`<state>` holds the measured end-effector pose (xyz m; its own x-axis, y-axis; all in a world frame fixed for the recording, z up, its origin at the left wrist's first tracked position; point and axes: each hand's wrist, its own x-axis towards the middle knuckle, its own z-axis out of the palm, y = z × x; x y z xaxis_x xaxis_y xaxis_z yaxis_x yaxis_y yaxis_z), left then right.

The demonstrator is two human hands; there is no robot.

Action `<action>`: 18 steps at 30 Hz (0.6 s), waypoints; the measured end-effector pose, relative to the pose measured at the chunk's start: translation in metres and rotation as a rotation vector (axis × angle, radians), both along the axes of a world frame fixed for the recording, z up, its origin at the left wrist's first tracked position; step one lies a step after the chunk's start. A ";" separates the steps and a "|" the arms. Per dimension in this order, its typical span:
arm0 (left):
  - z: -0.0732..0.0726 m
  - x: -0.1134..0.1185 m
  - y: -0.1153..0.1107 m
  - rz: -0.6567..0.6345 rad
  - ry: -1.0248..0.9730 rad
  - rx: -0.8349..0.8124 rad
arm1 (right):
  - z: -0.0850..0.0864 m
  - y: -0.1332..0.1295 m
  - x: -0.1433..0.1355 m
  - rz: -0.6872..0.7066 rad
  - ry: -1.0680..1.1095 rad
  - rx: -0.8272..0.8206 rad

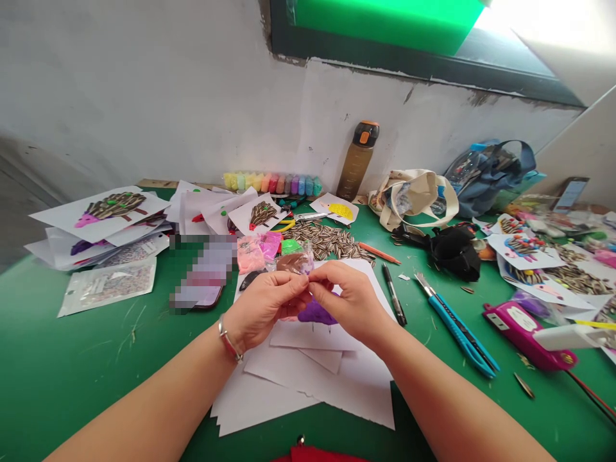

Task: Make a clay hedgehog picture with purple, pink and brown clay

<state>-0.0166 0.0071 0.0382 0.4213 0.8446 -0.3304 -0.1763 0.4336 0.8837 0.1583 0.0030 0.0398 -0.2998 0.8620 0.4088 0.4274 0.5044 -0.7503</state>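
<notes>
My left hand (269, 303) and my right hand (352, 299) meet fingertip to fingertip above the stacked white paper (308, 378). Both are closed in a pinch, and whatever lies between the fingers is too small or hidden to make out. Behind and below them, a purple clay shape (315, 313) rests on the top sheet, partly covered by the fingers. Just beyond are bags of pink clay (251, 254), green clay (290, 246) and brown clay (292, 262). A heap of sunflower seeds (332, 239) spreads behind the paper.
A black pen (394, 295), an orange pencil (379, 252) and a blue utility knife (457, 327) lie to the right, near a magenta device (524, 333) with a cord. On the left are a phone (205, 276) and stacked hedgehog pictures (103, 215). A bottle (357, 160) stands by the wall.
</notes>
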 end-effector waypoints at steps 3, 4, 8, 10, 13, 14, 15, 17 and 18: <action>0.001 0.000 0.000 0.013 0.007 -0.009 | 0.000 0.000 0.001 -0.009 0.011 -0.029; 0.002 -0.001 0.000 0.016 0.011 -0.009 | 0.000 0.000 0.001 -0.012 0.020 -0.051; 0.003 0.000 0.000 0.022 0.018 -0.009 | 0.001 0.001 0.000 -0.017 0.039 -0.131; 0.004 0.001 0.000 0.022 0.014 -0.019 | 0.002 0.001 -0.001 -0.020 0.031 -0.141; 0.004 0.002 0.001 0.029 0.012 -0.039 | 0.002 0.001 -0.001 -0.045 0.026 -0.145; 0.004 0.001 0.001 0.039 0.014 -0.044 | 0.001 0.001 -0.001 -0.056 0.031 -0.150; 0.005 0.001 0.002 0.052 0.016 -0.050 | 0.001 0.001 0.000 -0.064 0.045 -0.158; 0.005 -0.001 0.002 0.077 0.016 -0.063 | 0.001 0.002 0.002 -0.072 0.090 -0.185; 0.006 -0.002 0.003 0.086 0.011 -0.072 | 0.001 0.003 0.002 -0.072 0.116 -0.203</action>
<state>-0.0181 0.0097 0.0439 0.3444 0.8513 -0.3958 -0.2064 0.4799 0.8527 0.1607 0.0057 0.0412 -0.1956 0.9476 0.2527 0.3621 0.3093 -0.8793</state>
